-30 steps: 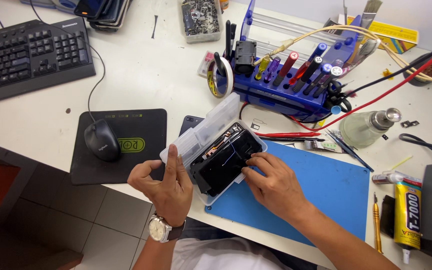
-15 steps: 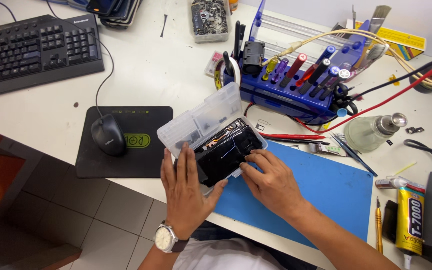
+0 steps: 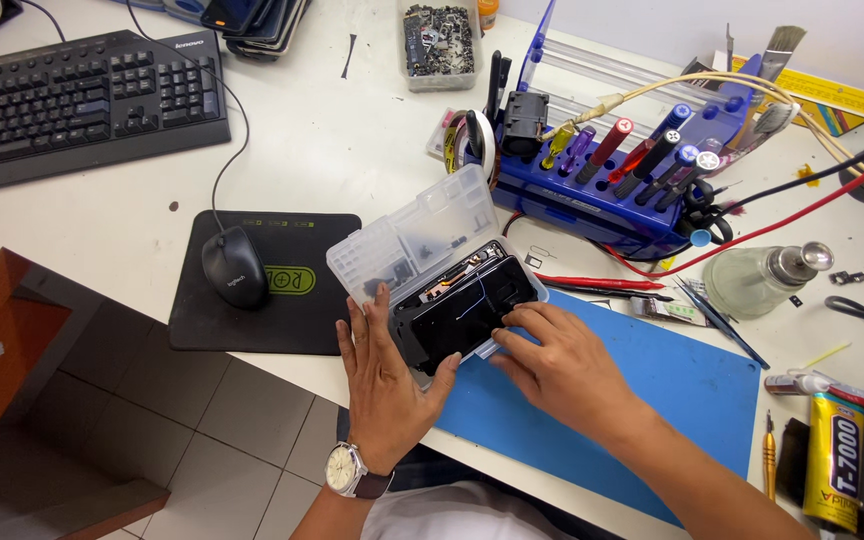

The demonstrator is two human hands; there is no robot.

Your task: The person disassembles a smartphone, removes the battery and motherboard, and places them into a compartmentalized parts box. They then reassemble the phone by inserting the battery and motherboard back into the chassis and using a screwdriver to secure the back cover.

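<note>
A clear plastic compartment box (image 3: 414, 238) lies open at the table's front edge, its lid tipped back to the left. Black phone parts (image 3: 467, 312) with thin wires fill its tray. My left hand (image 3: 384, 375), with a wristwatch, rests flat against the tray's near left side, fingers spread. My right hand (image 3: 557, 362) presses its fingertips on the right end of the black parts, over the blue work mat (image 3: 652, 390).
A black mouse (image 3: 234, 266) sits on a black pad left of the box, a black keyboard (image 3: 72, 100) beyond. A blue tool rack (image 3: 612, 180) with screwdrivers stands behind. A glass dispenser bottle (image 3: 762, 280), tweezers, red wires and a yellow glue tube (image 3: 834, 460) are at right.
My left hand has slid from the box's left corner to lie flat along its near side, fingers now extended. My right hand stays on the black parts.
</note>
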